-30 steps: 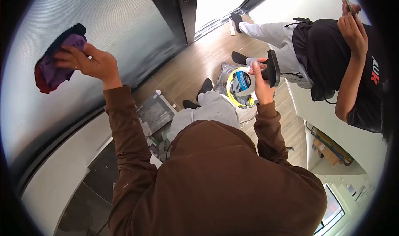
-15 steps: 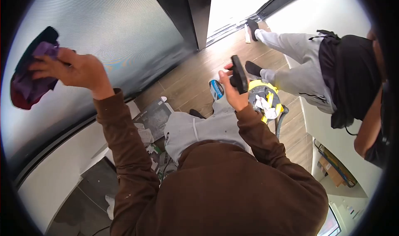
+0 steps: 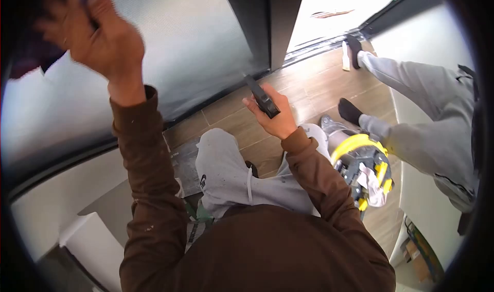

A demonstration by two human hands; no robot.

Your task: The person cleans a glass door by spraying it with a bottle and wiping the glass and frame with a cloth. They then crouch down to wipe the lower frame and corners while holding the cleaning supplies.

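My left hand [image 3: 108, 42] is raised at the upper left, smeared by motion, with a purple cloth [image 3: 33, 55] under its fingers. The cloth, dark with a reddish edge, is partly cut off by the dark rim of the view. Behind them stands a finely ribbed, frosted panel [image 3: 190, 45]. Lower down in the middle, my right hand [image 3: 280, 118] is closed around a slim black hand tool [image 3: 265, 100], whose exact kind I cannot make out. Its narrow end points up and left, close to the panel's dark lower frame.
Right of my knees stands a yellow-and-black canister vacuum [image 3: 360, 153] with a pale rag [image 3: 371, 184] on it. Another person in grey trousers [image 3: 432, 132] stands at the right. A white tube [image 3: 346, 56] lies by their foot. Boxes [image 3: 185, 161] sit left of my legs.
The view has shifted. My left hand and the cloth have moved up toward the corner. My right hand has turned the black tool to the left, toward the panel. The blue can is out of sight.
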